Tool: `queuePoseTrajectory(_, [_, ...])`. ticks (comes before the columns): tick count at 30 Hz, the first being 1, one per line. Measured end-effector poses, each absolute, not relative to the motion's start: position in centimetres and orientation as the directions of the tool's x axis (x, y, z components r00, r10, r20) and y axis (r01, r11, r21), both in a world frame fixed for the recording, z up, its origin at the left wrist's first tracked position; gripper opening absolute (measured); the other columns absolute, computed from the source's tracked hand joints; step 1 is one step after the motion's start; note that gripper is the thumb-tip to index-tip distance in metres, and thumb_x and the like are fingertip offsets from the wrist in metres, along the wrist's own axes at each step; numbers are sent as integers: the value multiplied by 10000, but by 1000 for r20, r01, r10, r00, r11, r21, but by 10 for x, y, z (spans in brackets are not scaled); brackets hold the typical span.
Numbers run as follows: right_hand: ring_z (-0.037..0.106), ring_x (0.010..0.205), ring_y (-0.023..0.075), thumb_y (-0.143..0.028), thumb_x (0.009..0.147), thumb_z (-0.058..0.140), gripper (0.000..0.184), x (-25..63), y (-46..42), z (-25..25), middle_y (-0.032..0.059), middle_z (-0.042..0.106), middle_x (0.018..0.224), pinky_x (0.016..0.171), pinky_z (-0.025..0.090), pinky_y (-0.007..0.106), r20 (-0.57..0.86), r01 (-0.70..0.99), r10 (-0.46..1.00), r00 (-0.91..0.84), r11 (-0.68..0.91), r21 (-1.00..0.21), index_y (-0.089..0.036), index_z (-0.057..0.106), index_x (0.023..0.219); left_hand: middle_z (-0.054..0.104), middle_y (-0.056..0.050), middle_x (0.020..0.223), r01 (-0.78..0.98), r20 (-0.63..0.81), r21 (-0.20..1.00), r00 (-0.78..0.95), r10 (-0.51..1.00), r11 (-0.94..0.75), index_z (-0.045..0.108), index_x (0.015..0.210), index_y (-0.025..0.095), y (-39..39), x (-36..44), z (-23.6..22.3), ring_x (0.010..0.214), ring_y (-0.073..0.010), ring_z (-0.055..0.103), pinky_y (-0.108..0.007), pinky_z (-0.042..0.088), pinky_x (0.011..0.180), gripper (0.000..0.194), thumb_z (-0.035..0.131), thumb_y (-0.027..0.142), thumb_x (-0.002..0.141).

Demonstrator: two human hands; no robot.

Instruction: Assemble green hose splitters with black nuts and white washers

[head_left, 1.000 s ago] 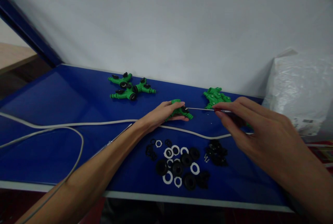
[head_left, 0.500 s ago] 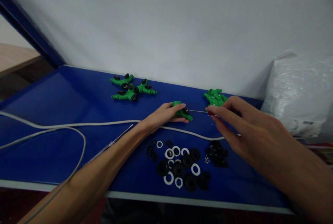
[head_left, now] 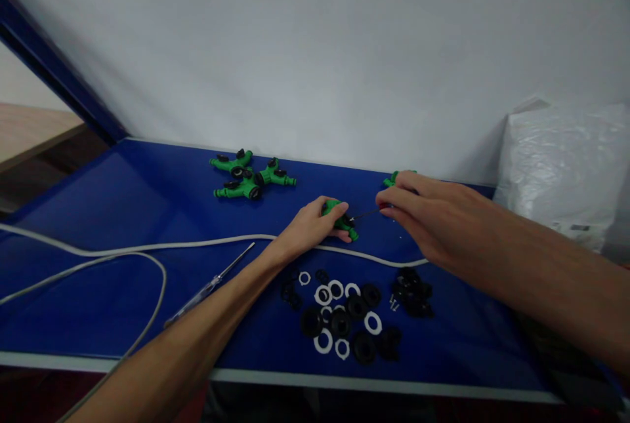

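My left hand (head_left: 315,221) grips a green Y-shaped hose splitter (head_left: 350,233) with a black part on it, low over the blue table. Closed around the handle of a screwdriver (head_left: 365,214), my right hand (head_left: 418,206) points its thin shaft leftward. The tip is at the splitter's black part; the handle is mostly hidden by my fingers. Behind my right hand, more green splitter bodies (head_left: 391,180) show only in part. Below my hands lie black rings (head_left: 365,347), white rings (head_left: 373,323), a cluster of black pieces (head_left: 412,290) and a few small screws (head_left: 394,303).
Several green splitters with black valves (head_left: 241,188) rest at the back left. A second screwdriver with a clear handle (head_left: 207,288) lies beside my left forearm. A pale cable (head_left: 172,246) runs across the blue table (head_left: 98,200). A plastic-wrapped package (head_left: 556,167) stands at the right.
My right hand and the screwdriver have shifted slightly left, and the wrist has turned, with the back of the hand higher. The splitter stays in my left hand, tilted a little differently.
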State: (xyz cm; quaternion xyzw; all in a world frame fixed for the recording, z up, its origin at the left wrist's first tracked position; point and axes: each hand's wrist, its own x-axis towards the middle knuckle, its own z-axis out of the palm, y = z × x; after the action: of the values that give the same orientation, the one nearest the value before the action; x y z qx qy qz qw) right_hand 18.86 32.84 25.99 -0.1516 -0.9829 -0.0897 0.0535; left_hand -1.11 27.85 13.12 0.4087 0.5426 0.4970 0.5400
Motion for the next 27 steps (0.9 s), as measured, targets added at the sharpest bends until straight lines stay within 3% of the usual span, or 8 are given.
queuePoseTrajectory(3, [659,898,241,-206,1009,457,231,192,329,255,126,690,1039,788,515,374,188,369,350,-918,926,82,-189,680,1066,763,-81,969,86,-127,987,-106,986,137,585,1241,171,275,-12,134,728,-194,772,-347,608,805,420,568,502,983])
queuePoseTrajectory(6, [663,839,237,-212,1013,457,236,191,325,254,131,689,1008,757,514,380,231,422,402,-886,906,43,-175,690,1011,766,-63,848,369,-31,926,-124,992,75,671,1182,168,269,-11,144,811,-215,760,-363,557,917,396,504,484,1010])
queuePoseTrajectory(10, [664,837,237,-209,1014,448,251,189,322,255,128,683,988,777,522,395,219,423,410,-886,906,14,-152,693,1010,772,-107,1119,639,156,769,-169,973,-12,736,1118,165,266,-9,150,1062,-263,701,-378,478,1027,369,467,402,1030])
queuePoseTrajectory(12, [662,866,240,-220,1021,434,268,187,323,255,122,683,980,806,520,401,213,411,400,-891,912,6,-153,693,1013,769,-112,1150,709,200,704,-155,968,-32,741,1127,149,267,-8,149,1110,-280,671,-405,434,1073,385,439,373,1043])
queuePoseTrajectory(21, [626,773,201,-238,1009,430,270,171,332,264,100,671,914,713,460,341,148,358,340,-929,926,116,-175,691,980,758,-113,1146,701,192,712,-132,973,-46,773,1132,163,271,-16,143,1073,-256,668,-360,466,1005,387,471,385,1035])
queuePoseTrajectory(27, [577,661,185,-221,968,446,235,155,339,273,92,662,857,632,409,335,69,310,302,-951,929,204,-173,672,922,780,-82,1038,696,204,715,-114,972,-68,806,1001,193,273,-23,143,949,-219,696,-303,494,882,427,457,437,1036])
